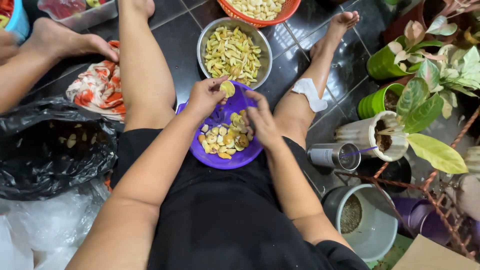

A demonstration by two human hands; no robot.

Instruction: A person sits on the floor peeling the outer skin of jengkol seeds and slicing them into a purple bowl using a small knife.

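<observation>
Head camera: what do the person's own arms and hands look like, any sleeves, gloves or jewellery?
Both arms are bare along their whole visible length, with no sleeves reaching the forearms. The left hand and right hand are bare too: no gloves, and no rings, watch or bracelets can be seen. The only clothing in view is a black fabric garment over the lap.

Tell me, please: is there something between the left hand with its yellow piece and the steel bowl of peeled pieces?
Nothing visible. The left hand holds the yellow piece above the purple bowl's far edge, and the steel bowl lies directly beyond, its near rim unobstructed.
</observation>
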